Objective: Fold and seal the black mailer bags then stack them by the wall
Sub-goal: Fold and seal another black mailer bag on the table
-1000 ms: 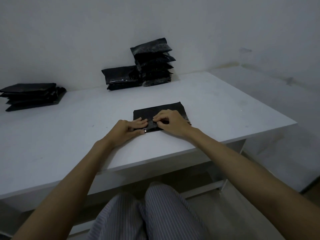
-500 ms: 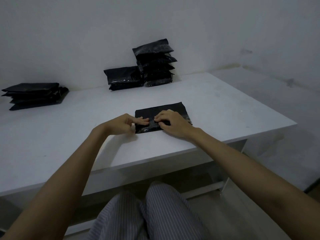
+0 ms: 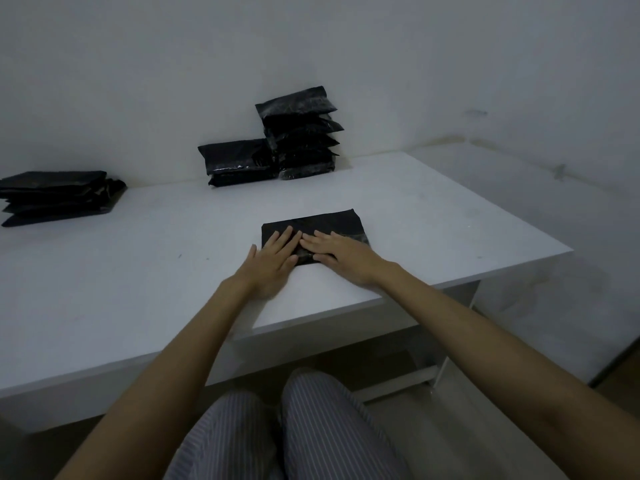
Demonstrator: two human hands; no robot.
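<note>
With my left hand [image 3: 268,263] and right hand [image 3: 341,254] flat, fingers straight, pressing the folded black plastic mailer bag [image 3: 313,228], seal's probably closing; stacking beyond my fingertips remains.

I'm reading this as a bare packing room, likely a small home or back-room setup. I'm seeing a plain white table [image 3: 433,209] sitting against a blank white wall [image 3: 173,64], batches of black mailer bags [image 3: 298,133] piling along it, more bags [image 3: 59,195] at left, scuffed wall, dim lighting.
</note>
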